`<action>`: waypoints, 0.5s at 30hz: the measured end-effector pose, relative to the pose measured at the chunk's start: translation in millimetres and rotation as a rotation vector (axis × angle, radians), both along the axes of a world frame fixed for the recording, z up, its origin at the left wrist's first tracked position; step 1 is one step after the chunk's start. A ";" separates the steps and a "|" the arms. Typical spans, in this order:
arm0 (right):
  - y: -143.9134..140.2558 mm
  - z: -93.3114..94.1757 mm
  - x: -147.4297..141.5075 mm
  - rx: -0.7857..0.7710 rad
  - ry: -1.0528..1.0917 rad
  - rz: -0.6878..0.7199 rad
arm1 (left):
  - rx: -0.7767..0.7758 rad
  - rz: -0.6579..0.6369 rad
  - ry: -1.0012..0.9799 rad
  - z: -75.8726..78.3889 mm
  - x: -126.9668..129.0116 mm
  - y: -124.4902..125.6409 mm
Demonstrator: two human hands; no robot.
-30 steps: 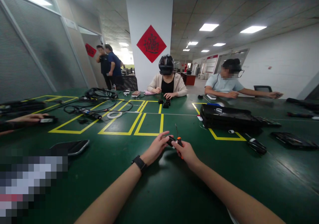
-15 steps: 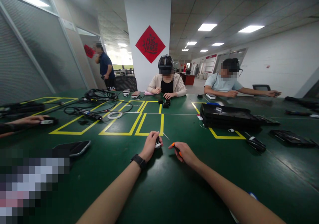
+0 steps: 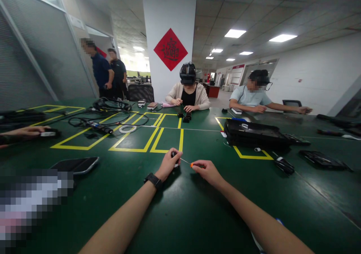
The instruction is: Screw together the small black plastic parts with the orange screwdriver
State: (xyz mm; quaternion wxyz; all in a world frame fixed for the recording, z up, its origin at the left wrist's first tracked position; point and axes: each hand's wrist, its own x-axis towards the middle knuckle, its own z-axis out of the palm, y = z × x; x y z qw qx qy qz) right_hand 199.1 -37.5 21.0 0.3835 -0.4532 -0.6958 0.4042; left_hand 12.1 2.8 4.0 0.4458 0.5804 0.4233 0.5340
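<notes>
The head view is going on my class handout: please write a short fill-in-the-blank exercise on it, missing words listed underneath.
1. The right hand holds a screwdriver-like tool whose visible handle end is ____.
2. The left hand holds a small dark object, and the tool's shaft points toward the ____ hand.
3. The tape outlines on the green table are ____.
4. The diamond-shaped sign has a ____ background.

Missing words: orange; left; yellow; red

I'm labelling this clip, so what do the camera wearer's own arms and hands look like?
The left hand and right hand are ungloved, the visible forearms bare. A black, watch-like band circles the left wrist; the right has none.
</notes>
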 end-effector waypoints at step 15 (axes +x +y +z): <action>1.5 -1.4 10.5 0.370 -0.463 -0.070 | 0.127 -0.003 0.251 -1.6 0.6 -6.3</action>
